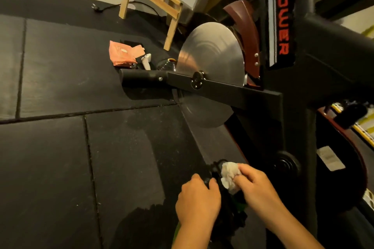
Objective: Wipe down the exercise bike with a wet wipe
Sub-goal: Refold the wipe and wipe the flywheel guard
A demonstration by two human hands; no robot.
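Both hands worked low on the exercise bike (323,50): my left hand (197,194) gripped the black pedal (217,164), and my right hand (257,186) pinched the crumpled wet wipe (228,176) against it. If my left grip slackened, the pedal might have spun and thrown the wipe off.

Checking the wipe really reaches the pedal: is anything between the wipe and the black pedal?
Nothing visible does. The right hand pinches the crumpled wet wipe directly against the black pedal; the left hand grips the pedal beside the wipe, not under it.
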